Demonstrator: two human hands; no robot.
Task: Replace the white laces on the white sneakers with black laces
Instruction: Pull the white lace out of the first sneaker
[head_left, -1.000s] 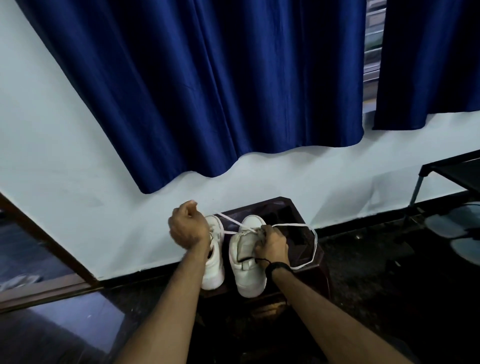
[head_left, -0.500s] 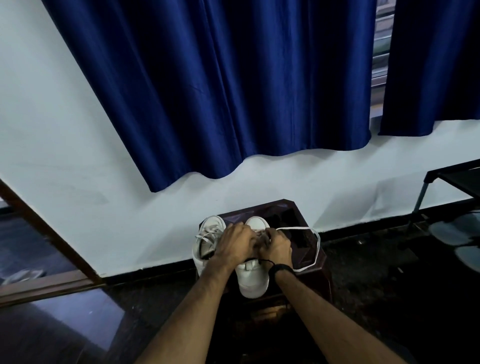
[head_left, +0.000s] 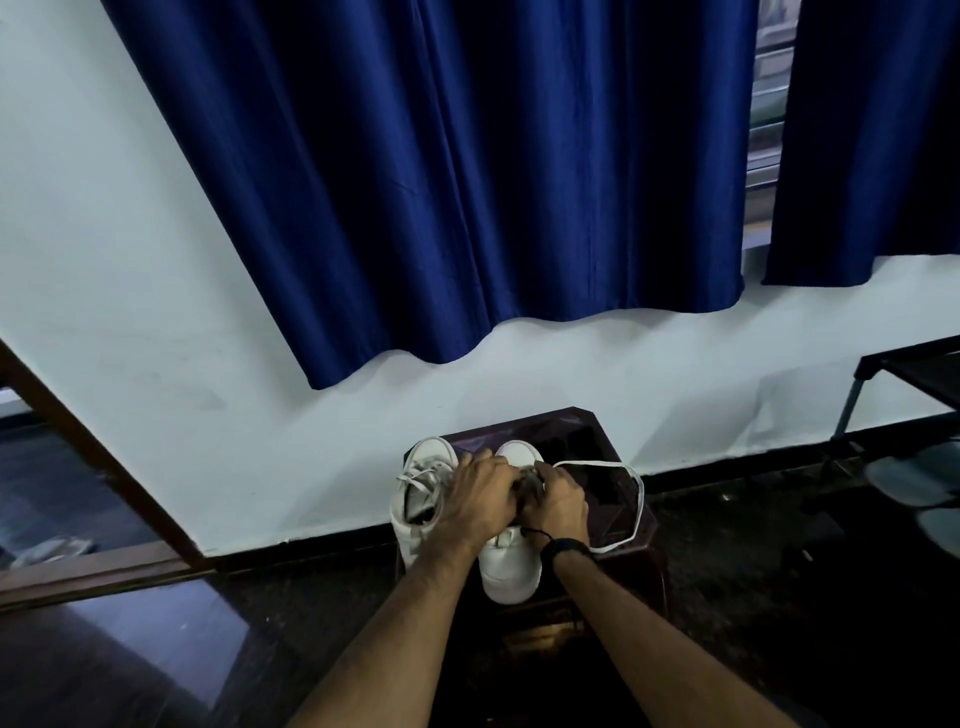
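Note:
Two white sneakers stand side by side on a dark stool against the wall. The left sneaker has loose white laces across its top. The right sneaker is largely covered by both hands. My left hand lies over its lace area with fingers curled down. My right hand, a dark band on its wrist, grips the same spot. A pulled-out white lace loops from under my right hand across the stool's right side. What the fingers pinch is hidden.
Dark blue curtains hang over the white wall above the stool. A black metal rack with grey footwear stands at the right. A brown door frame runs along the left. The floor is dark and glossy.
My left hand, raised to the left with the white lace pulled taut a second ago, has come down onto the right sneaker beside my right hand. The lace loop now lies slack.

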